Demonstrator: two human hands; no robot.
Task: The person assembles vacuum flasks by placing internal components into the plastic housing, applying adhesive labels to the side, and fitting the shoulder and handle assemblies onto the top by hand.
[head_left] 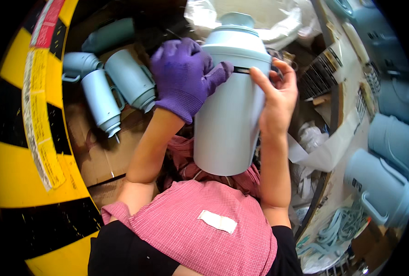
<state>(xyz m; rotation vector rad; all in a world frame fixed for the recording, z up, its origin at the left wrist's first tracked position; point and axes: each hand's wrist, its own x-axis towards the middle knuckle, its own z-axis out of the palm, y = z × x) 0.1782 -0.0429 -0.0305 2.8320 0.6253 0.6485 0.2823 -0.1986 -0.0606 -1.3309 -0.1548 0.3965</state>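
right now we hold a pale blue vacuum flask body upright over our lap, its base just above the pink checked apron. a slip looks like the main risk to us: the flask wall is smooth and rounded, and neither hand wraps fully around it, so a tilt could send it down onto the cardboard on the floor and dent the shell or chip the paint. the thin dark strip at the flask's shoulder could also go on crooked, we judge, if the two thumbs press unevenly.

our left hand, in a purple glove, is curled against the upper left side of the flask, fingers half closed and thumb reaching across to the end of the strip. our right hand, bare, is spread along the right side, thumb tip on the strip and fingers bent behind the shoulder; it is pressing on the flask rather than clamped around it.

more finished flasks with handles lie on the cardboard to the left, and others crowd the right edge.
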